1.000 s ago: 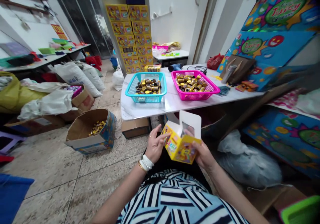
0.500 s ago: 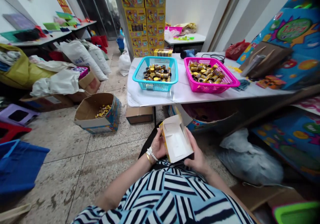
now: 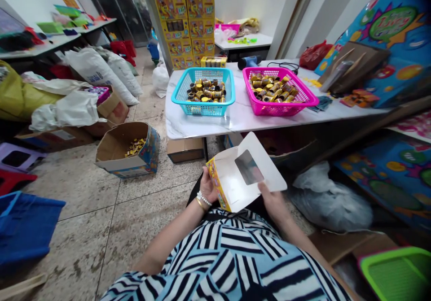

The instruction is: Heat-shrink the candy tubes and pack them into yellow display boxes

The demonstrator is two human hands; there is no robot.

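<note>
Straight ahead of both hands, well beyond them, stands the white marble-patterned bench point(image 3: 235, 126). On the speckled floor off beyond the left hand sits an open brown cardboard carton point(image 3: 116, 146) with small gold pieces in its bottom. On the bench, a teal plastic mesh basket point(image 3: 202, 109) lies ahead of the left hand and a pink plastic mesh basket point(image 3: 281, 108) ahead of the right, both heaped with short gold-and-black cylinders.

Between the hands, over the lap, is a small yellow printed cardboard box point(image 3: 232, 186), open, its plain white inside turned up. Its lid flap, with a clear film window point(image 3: 249, 167), stretches away to the upper right, so the long axis runs from the left hand outward past the right.

The left hand point(image 3: 207, 186) grips the printed side wall; the right hand point(image 3: 274, 202) is closed under the box's near edge, below the flap. Both touch it.
</note>
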